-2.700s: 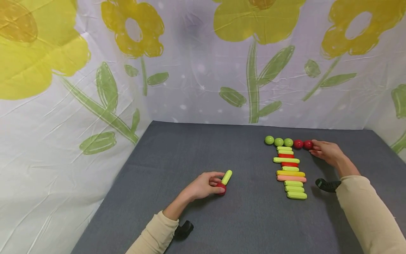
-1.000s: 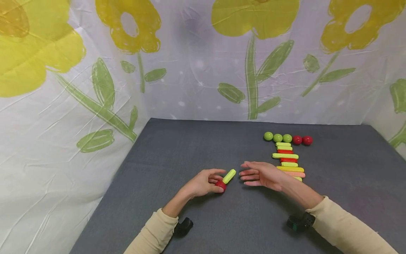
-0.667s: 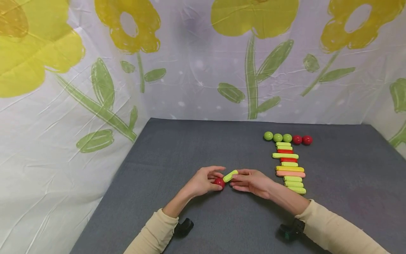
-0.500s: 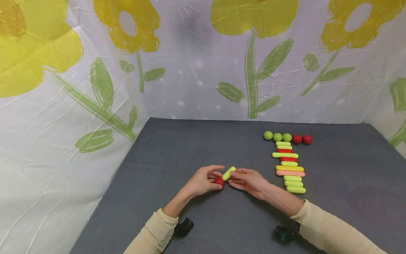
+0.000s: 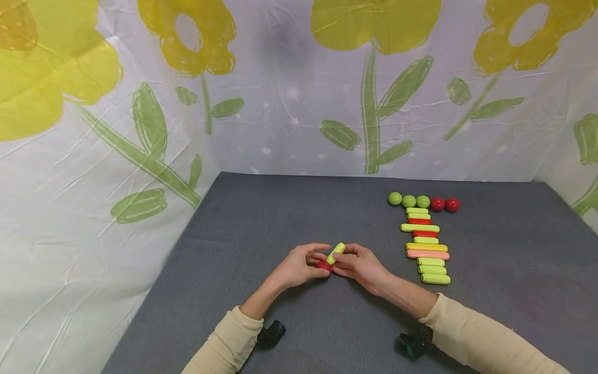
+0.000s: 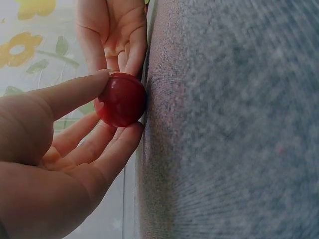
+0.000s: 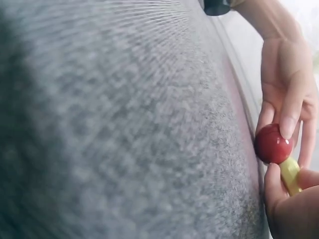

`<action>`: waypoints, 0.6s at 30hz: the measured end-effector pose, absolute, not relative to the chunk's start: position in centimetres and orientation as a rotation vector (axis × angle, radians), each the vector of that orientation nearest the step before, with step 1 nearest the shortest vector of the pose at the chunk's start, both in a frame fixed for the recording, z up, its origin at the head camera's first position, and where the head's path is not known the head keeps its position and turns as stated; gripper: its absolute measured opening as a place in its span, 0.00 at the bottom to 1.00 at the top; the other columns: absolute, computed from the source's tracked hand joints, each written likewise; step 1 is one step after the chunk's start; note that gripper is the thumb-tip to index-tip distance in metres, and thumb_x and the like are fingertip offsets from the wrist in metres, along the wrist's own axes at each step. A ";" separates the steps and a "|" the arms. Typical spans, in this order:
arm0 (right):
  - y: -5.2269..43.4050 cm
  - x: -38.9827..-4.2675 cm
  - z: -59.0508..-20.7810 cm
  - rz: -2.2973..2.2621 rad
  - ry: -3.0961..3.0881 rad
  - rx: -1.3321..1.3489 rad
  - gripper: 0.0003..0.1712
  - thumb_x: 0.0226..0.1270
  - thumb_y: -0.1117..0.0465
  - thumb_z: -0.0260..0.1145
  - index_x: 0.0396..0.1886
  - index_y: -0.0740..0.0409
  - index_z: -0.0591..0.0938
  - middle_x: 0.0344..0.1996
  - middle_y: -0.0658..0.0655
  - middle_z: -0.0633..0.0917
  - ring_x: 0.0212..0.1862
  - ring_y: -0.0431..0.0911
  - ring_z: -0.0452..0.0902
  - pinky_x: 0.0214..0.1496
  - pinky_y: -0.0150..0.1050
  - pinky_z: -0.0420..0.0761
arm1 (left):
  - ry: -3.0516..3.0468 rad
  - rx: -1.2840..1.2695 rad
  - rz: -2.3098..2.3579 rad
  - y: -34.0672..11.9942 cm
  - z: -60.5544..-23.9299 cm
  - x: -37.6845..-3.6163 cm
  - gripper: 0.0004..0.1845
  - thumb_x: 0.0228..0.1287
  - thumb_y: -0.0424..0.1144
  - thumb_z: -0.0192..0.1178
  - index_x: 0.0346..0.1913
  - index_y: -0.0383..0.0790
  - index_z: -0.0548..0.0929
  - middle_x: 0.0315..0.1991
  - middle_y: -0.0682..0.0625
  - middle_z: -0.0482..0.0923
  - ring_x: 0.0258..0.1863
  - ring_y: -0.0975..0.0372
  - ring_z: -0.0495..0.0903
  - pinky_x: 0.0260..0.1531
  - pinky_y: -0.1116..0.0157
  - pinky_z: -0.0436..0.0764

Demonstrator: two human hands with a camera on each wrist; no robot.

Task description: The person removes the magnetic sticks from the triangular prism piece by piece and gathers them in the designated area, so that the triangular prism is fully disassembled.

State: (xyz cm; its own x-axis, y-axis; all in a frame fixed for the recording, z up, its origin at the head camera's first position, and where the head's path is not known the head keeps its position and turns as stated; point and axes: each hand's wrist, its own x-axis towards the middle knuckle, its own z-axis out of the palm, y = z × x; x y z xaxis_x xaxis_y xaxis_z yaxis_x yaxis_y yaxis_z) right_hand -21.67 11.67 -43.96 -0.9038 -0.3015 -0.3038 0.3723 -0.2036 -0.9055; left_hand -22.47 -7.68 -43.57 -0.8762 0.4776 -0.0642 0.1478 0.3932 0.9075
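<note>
Just left of the table's middle in the head view, my left hand (image 5: 291, 270) pinches a glossy red ball (image 6: 122, 99) between thumb and fingers. The ball sits low against the cloth in the left wrist view. Facing it, my right hand (image 5: 364, 267) holds a short yellow-green ribbed stick (image 5: 335, 253) by thumb and fingers, slanting up and away from me. The stick's near end meets the ball in the right wrist view, where one right fingertip (image 7: 272, 172) is right at the ball (image 7: 274, 144). My palm hides part of the stick there.
To the right, a column of coloured sticks (image 5: 426, 247) in yellow-green, red, yellow and pink runs away from me. At its far end stands a row of three green balls (image 5: 408, 201) and two red balls (image 5: 437, 204). A flowered curtain (image 5: 289, 104) borders the dark table (image 5: 261, 208).
My right hand has left the far-right red ball, come left to the middle and taken hold of the yellow-green stick, tilting it steeper. My left hand stays on its red ball.
</note>
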 end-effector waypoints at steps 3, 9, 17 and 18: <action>11.6 -21.6 -44.0 -2.142 1.777 0.056 0.17 0.68 0.73 0.59 0.52 0.71 0.65 0.38 0.61 0.83 0.40 0.44 0.82 0.46 0.39 0.80 | 2.335 0.551 1.477 -7.7 -43.5 -22.5 0.30 0.54 0.29 0.70 0.62 0.35 0.74 0.45 0.46 0.81 0.48 0.55 0.80 0.44 0.60 0.79; 12.2 -21.5 -44.2 -2.150 1.834 0.058 0.18 0.67 0.73 0.60 0.52 0.70 0.64 0.37 0.60 0.83 0.40 0.44 0.82 0.47 0.41 0.80 | 2.335 0.546 1.445 -7.7 -43.4 -22.4 0.30 0.54 0.30 0.70 0.62 0.36 0.74 0.46 0.46 0.81 0.49 0.55 0.79 0.46 0.59 0.78; 14.2 -21.4 -43.9 -2.091 1.782 0.059 0.25 0.68 0.66 0.62 0.59 0.70 0.63 0.38 0.60 0.82 0.41 0.46 0.82 0.48 0.42 0.80 | 2.282 0.567 1.450 -7.7 -43.2 -22.3 0.32 0.53 0.26 0.69 0.63 0.34 0.73 0.49 0.42 0.80 0.50 0.53 0.78 0.48 0.59 0.78; 14.5 -21.3 -43.9 -2.083 1.772 0.061 0.26 0.69 0.65 0.62 0.59 0.70 0.63 0.38 0.59 0.82 0.41 0.46 0.82 0.48 0.42 0.80 | 2.279 0.569 1.453 -7.7 -43.2 -22.3 0.32 0.53 0.25 0.69 0.63 0.34 0.72 0.49 0.42 0.80 0.51 0.53 0.78 0.49 0.58 0.77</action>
State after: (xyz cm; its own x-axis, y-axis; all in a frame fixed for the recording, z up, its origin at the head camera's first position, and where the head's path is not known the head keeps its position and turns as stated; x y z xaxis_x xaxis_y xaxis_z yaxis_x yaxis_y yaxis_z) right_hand -21.33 14.50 -43.90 -0.9176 -0.2734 -0.2885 0.3285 -0.1133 -0.9377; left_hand -22.32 -7.68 -43.20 -0.8470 0.5228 -0.0963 0.1333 0.3842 0.9136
